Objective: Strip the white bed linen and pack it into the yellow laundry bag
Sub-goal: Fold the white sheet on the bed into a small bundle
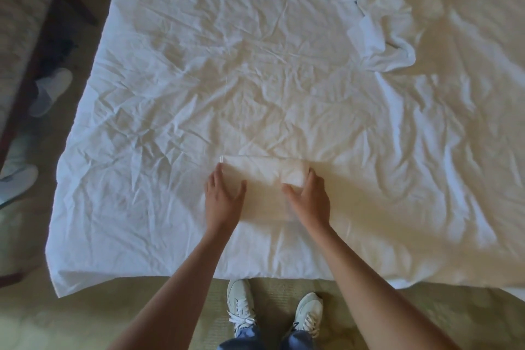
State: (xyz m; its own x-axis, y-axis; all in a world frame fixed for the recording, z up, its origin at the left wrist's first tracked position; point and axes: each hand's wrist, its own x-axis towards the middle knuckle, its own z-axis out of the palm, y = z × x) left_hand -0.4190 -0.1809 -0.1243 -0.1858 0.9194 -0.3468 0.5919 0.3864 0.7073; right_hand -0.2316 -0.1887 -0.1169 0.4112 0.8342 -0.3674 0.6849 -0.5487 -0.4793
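A small folded piece of white linen (262, 172), perhaps a pillowcase, lies on the sheet (199, 79) near the foot edge of the bed, right in front of the person. The left hand (224, 196) rests flat along its left end, fingers straight and thumb spread toward the middle. The right hand (308, 197) cups the right end, fingers laid against the fold and thumb angled in over the cloth; neither hand looks closed around it, so this reads as pressing or squaring up rather than a firm hold. The crumpled sheet spreads across the whole mattress, and a bunched heap of more white linen (377, 17) sits at the far right. The yellow bag is nowhere in view. The likely trouble is that the fold springs open when lifted with such a loose, open-handed hold, or that the sheet beneath gets pinched up with it, since both are white and lie flush together. Slippers (51, 91) lie on the floor to the left.
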